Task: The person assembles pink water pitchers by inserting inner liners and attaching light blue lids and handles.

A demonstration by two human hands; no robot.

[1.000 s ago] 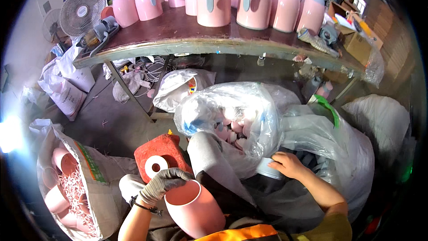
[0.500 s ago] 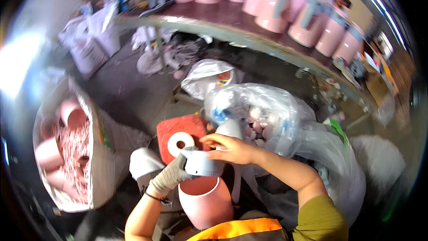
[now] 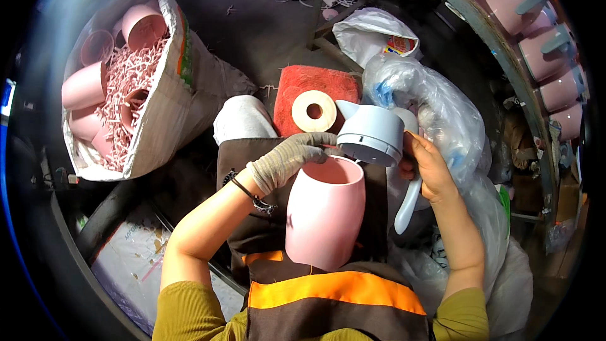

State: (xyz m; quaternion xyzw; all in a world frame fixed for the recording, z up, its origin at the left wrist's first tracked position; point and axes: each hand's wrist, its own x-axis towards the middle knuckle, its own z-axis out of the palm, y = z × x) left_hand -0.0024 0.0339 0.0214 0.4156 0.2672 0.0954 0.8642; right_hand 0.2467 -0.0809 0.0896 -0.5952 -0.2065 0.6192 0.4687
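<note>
Pink jug body (image 3: 323, 215): smooth matte plastic, rounded, open mouth upward, resting on the person's lap over a brown apron at picture centre.
Left hand (image 3: 287, 161): in a grey knitted glove, grip closed over the jug rim at its 10 o'clock edge.
Grey-blue lid (image 3: 372, 136): glossy moulded plastic, cylindrical with a pointed spout and a long curved handle; it hangs tilted just above the jug mouth at 1 o'clock, touching or nearly touching the rim.
Right hand (image 3: 429, 167): bare, grip wrapped round the lid's handle side.
Clear plastic bag (image 3: 442, 113), crinkled, at 2 o'clock behind the lid.
Red fibrous pad (image 3: 315, 82) bearing a tape roll (image 3: 314, 111), at 12 o'clock.
Woven sack (image 3: 170, 107) of pink shreds and cups at 10 o'clock.
</note>
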